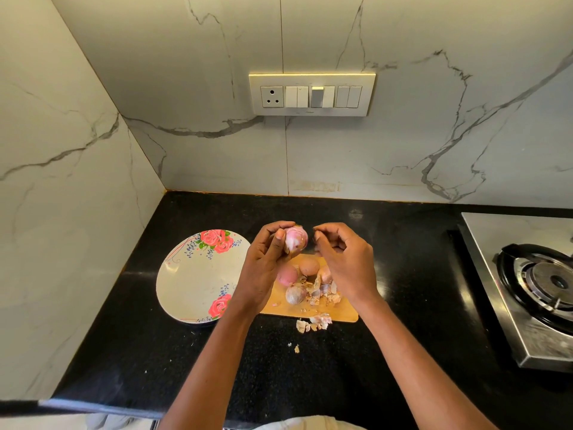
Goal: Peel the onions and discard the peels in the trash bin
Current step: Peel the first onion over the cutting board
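Peeling is the step we judge to be in hand, with most of the pile not yet stripped. Working left to right:

Well to the left of the left hand, a flowered plate (189,280) lies on the black counter (130,336), nothing visible in it.

The left hand (266,259) is raised above the board, fingers and thumb curled round the onion (296,238). The bulb shows pale pink, glossy flesh on the side toward us; a scrap of brown skin hangs at its lower edge by the thumb, so we take it as nearly peeled.

Just right of the onion, apart from it by a narrow gap, the right hand (344,259) has its fingertips drawn together. It seems to pinch a thin sliver of skin, but the piece is too small for us to be sure.

Below both hands sits the wooden cutting board (341,315), carrying the other onions (305,271), some in brown skin, and a litter of loose peels (322,296). More peels (314,322) lie off the board's near edge on the counter.

Far right of the right hand, a gas stove (539,280).

Next move, as we read it: drop the sliver, pick off the last scrap, set the bulb down, perhaps on the plate. We see no trash bin, so discarding will call for gathering the peels and carrying them out of view.
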Tool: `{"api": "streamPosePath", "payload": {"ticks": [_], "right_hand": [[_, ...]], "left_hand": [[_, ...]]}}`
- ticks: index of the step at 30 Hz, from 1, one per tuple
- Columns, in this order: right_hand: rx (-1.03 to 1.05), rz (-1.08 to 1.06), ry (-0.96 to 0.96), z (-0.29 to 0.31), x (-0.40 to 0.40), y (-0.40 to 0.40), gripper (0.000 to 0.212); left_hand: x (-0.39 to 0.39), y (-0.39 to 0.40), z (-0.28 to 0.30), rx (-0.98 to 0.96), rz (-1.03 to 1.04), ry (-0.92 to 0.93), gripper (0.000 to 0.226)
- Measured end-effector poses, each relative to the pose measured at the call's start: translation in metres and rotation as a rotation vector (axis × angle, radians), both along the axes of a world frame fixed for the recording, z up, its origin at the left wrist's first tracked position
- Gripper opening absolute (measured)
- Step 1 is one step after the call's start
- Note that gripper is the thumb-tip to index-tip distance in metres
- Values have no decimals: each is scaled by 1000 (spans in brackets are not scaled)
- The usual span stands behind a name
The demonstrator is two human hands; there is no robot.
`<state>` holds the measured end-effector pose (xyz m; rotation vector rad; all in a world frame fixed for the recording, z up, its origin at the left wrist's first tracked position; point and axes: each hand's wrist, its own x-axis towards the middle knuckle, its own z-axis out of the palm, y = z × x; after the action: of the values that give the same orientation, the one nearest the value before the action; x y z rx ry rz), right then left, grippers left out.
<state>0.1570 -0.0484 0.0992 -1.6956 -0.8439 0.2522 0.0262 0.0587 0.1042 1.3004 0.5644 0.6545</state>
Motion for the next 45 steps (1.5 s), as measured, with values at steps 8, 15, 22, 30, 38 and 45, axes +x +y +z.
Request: {"api": "streamPosePath", "payload": {"ticks": [8, 15, 22, 30, 38, 45], "right_hand": [[-109, 67, -100, 2, 10, -4, 30], [-114, 99, -120, 8, 11, -2, 17], [-78, 281, 24, 15, 14, -2, 32], [-15, 182, 155, 14, 15, 1, 27], [4, 197, -24, 22, 22, 3, 25], [6, 195, -305, 28, 24, 6, 25]], "left_hand": [[3, -2, -6, 34, 98, 61, 40], [8, -3, -7, -56, 165, 47, 43], [9, -4, -11, -32, 154, 101, 40], [6, -6, -2, -11, -12, 91, 54], [4, -4, 6, -36, 22, 33, 51], [5, -2, 7, 47, 32, 70, 54]]}}
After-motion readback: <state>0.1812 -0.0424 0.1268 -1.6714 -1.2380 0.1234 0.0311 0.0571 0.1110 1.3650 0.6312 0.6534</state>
